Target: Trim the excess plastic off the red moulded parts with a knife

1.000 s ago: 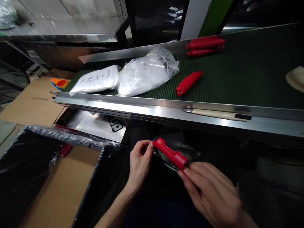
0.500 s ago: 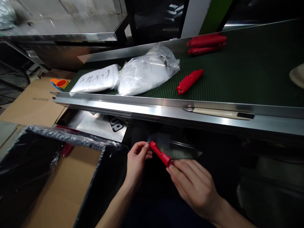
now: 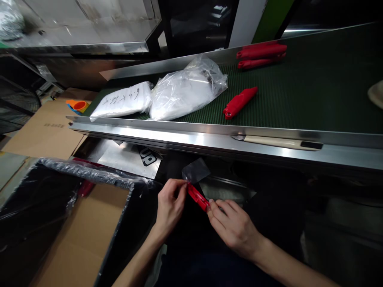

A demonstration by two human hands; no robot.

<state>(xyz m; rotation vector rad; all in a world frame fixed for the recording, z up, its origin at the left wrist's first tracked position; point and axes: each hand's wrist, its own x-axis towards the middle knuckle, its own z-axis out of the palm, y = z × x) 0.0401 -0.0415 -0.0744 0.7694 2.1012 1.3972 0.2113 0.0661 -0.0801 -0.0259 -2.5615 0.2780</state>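
I hold a small red plastic piece (image 3: 197, 197) between my two hands, just below the steel rail (image 3: 191, 135) that edges the green conveyor belt (image 3: 314, 91). My left hand (image 3: 170, 203) is closed in a pinch on the piece's upper end, fingers curled tight around it, and my right hand (image 3: 231, 225) pinches its lower end with thumb and fingertips, the other fingers loosely bent. A thin clear plastic sleeve (image 3: 196, 170) stands up from the top of the piece, between it and the rail; I cannot tell how much of the piece sits inside it. Beyond the rail, on the belt, a loose red piece (image 3: 239, 102) lies alone, with a clear bag of white material (image 3: 185, 89) just beside it and a flat white packet with handwriting (image 3: 121, 101) touching that bag on the far side. Further back on the belt, against the rear rail, two longer red pieces (image 3: 260, 56) lie side by side. On the near rail itself rests a cream-handled tool (image 3: 278, 142). Below the rail, next to my left hand, stands a cardboard box lined with black plastic (image 3: 74, 223), and an orange cup (image 3: 78, 105) sits on flat cardboard past the belt's end.
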